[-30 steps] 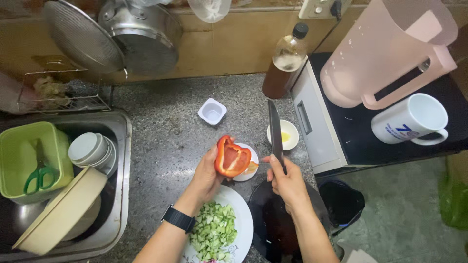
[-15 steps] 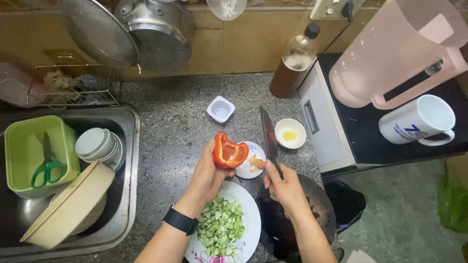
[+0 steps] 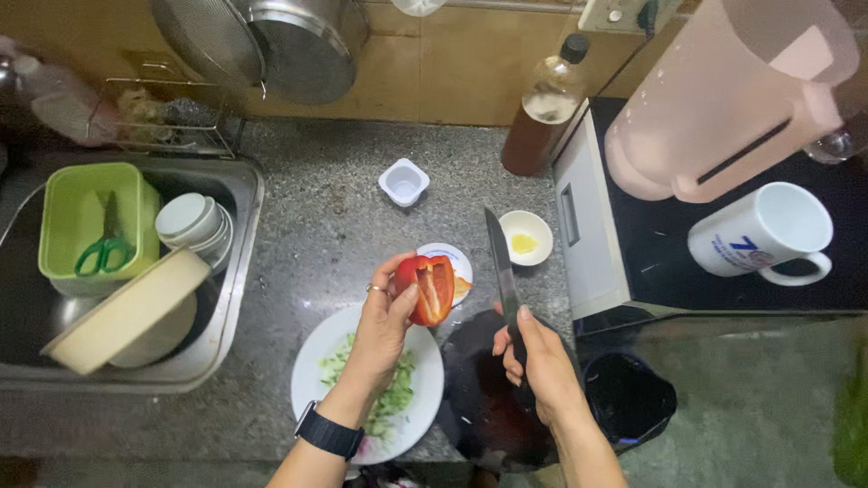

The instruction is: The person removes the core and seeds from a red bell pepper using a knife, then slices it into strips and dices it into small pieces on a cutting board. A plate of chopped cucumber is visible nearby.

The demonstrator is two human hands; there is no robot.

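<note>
**Red pepper half lifted beside the raised knife**

While the left hand (image 3: 384, 325) grips a red bell pepper half (image 3: 429, 287) above the white plate of chopped green vegetable (image 3: 312, 380), the right hand (image 3: 542, 361) is clamped on a kitchen knife (image 3: 500, 262), blade pointing away. Over the last second the pepper has turned, cut side now facing the blade, and the two have drawn nearer, though not touching. Beyond them sit a small saucer (image 3: 461, 262), a little bowl with yellow paste (image 3: 525, 238) and a square white cup (image 3: 403, 182). Farther off stand an oil bottle (image 3: 542, 108), a white mug (image 3: 759, 230) and a pink jug (image 3: 732, 90); the sink (image 3: 237, 226) lies left.
</note>
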